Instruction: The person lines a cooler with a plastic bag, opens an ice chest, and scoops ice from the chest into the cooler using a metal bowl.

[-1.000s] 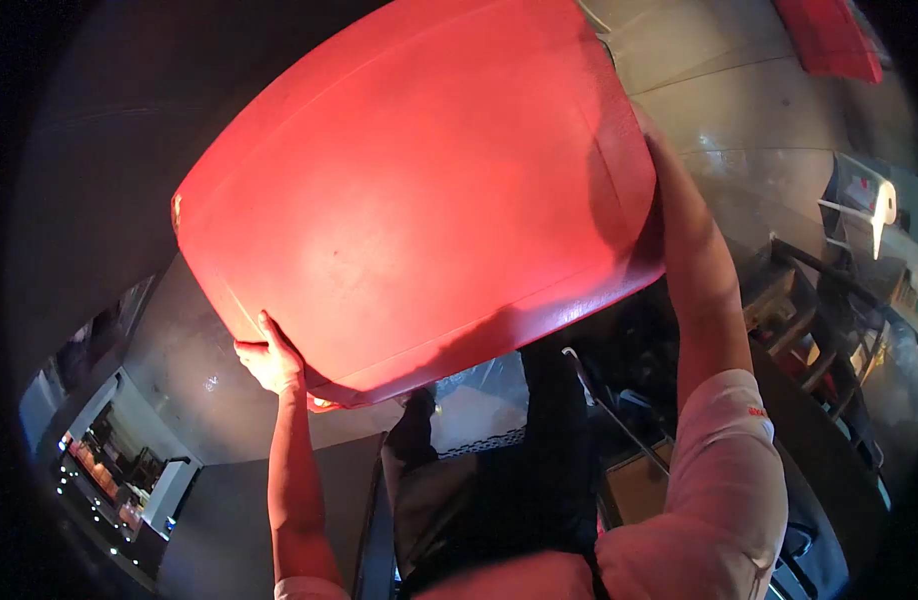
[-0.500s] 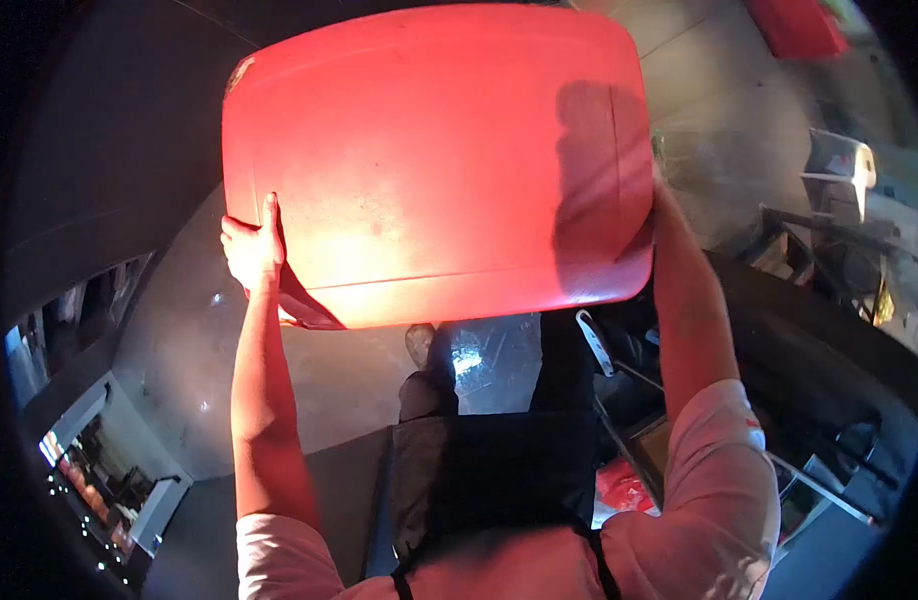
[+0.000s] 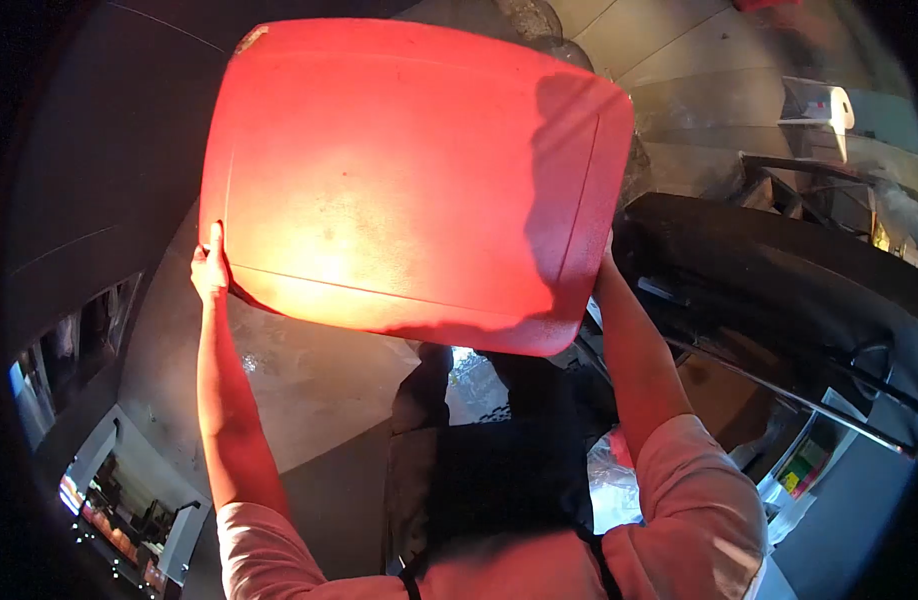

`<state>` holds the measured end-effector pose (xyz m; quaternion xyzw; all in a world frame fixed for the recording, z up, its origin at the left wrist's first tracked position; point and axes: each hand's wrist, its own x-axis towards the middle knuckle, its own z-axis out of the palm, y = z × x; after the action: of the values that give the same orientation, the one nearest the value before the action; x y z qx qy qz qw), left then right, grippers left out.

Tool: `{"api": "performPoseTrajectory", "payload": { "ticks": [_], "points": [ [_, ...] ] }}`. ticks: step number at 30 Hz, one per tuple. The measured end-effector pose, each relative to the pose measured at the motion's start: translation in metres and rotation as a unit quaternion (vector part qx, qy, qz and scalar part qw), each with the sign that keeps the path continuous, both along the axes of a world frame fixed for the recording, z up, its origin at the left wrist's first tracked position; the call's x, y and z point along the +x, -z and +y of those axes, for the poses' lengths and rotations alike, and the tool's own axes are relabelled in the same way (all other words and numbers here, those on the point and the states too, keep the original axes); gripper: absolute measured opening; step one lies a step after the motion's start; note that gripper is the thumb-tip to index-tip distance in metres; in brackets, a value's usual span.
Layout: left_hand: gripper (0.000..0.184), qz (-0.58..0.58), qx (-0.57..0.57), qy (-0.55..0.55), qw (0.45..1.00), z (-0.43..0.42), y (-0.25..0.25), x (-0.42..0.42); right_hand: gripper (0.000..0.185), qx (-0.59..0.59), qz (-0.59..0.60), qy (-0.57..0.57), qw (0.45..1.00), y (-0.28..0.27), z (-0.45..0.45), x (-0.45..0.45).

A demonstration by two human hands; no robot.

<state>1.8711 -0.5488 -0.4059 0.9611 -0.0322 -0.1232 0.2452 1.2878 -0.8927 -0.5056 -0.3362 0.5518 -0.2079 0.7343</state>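
A large red panel with rounded corners [image 3: 399, 180] is held up in front of me, lit brightly at its lower left. My left hand [image 3: 211, 268] grips its lower left edge, thumb on the near face and fingers mostly behind. At the right edge, my right hand [image 3: 606, 262] holds on, with its fingers hidden behind the panel. A shadow falls across the panel's right part, and a worn patch shows at its top left corner.
A black padded piece [image 3: 779, 270] and a metal bar [image 3: 839, 415] lie to the right, beside a brown box [image 3: 719, 395]. A white roll [image 3: 841, 108] is at the upper right. Clear plastic [image 3: 614, 490] lies by my right side. Lit shelves [image 3: 129, 500] show at lower left.
The panel has tilted so its right side sits lower, and both hands have moved with it, my left hand down and leftward. More of the black padded piece shows on the right.
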Motion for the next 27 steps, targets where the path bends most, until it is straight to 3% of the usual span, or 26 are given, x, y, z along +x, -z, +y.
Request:
{"api": "performPoseTrajectory", "payload": {
  "ticks": [3,6,12,16,17,19,20,21,22,23,24,26,27],
  "points": [
    [0.060,-0.025,-0.072,-0.014,0.997,-0.006,0.001,-0.012,0.043,0.011,-0.009,0.008,1.000,0.021,-0.007,-0.004],
    [0.072,-0.037,-0.077,-0.013,0.996,-0.006,-0.001,-0.018,0.043,0.009,-0.020,0.020,1.000,0.036,-0.021,-0.011],
    [0.070,0.030,-0.149,-0.043,0.987,0.002,0.000,-0.017,0.042,0.007,-0.039,0.048,0.998,0.057,-0.027,-0.019],
    [0.078,0.006,-0.068,0.003,0.998,-0.004,-0.005,-0.025,0.043,0.032,-0.074,0.086,0.993,0.059,-0.033,-0.019],
    [0.081,0.026,-0.030,0.006,0.999,0.013,0.007,-0.005,0.043,0.102,-0.132,0.148,0.975,0.040,-0.034,-0.010],
    [0.087,0.062,-0.081,0.070,0.992,0.013,0.012,0.002,0.047,-0.027,-0.030,0.027,0.999,0.046,-0.021,-0.026],
    [0.090,0.068,-0.108,0.100,0.987,0.018,0.019,0.012,0.050,-0.047,-0.004,0.011,0.999,0.015,-0.010,-0.020],
    [0.091,0.066,-0.049,0.086,0.993,0.014,0.013,0.012,0.054,-0.066,0.024,-0.006,0.998,-0.016,0.001,-0.015],
    [0.092,0.064,0.008,0.068,0.996,0.013,0.009,0.013,0.059,-0.038,0.024,0.015,0.999,-0.080,0.024,-0.004],
    [0.084,0.049,-0.030,0.047,0.997,0.034,0.041,0.039,0.066,0.081,-0.141,0.115,0.980,-0.063,0.062,-0.017],
    [0.071,0.090,-0.131,0.035,0.987,0.022,0.029,0.026,0.074,0.064,-0.107,0.131,0.983,-0.084,0.093,-0.013],
    [0.063,0.159,-0.162,0.019,0.974,0.012,0.010,0.019,0.080,0.164,-0.168,0.195,0.952,-0.103,0.135,-0.013],
    [0.065,0.153,-0.143,0.023,0.978,0.014,0.017,0.024,0.081,0.153,-0.169,0.196,0.954,-0.109,0.139,-0.008]
  ]
}}
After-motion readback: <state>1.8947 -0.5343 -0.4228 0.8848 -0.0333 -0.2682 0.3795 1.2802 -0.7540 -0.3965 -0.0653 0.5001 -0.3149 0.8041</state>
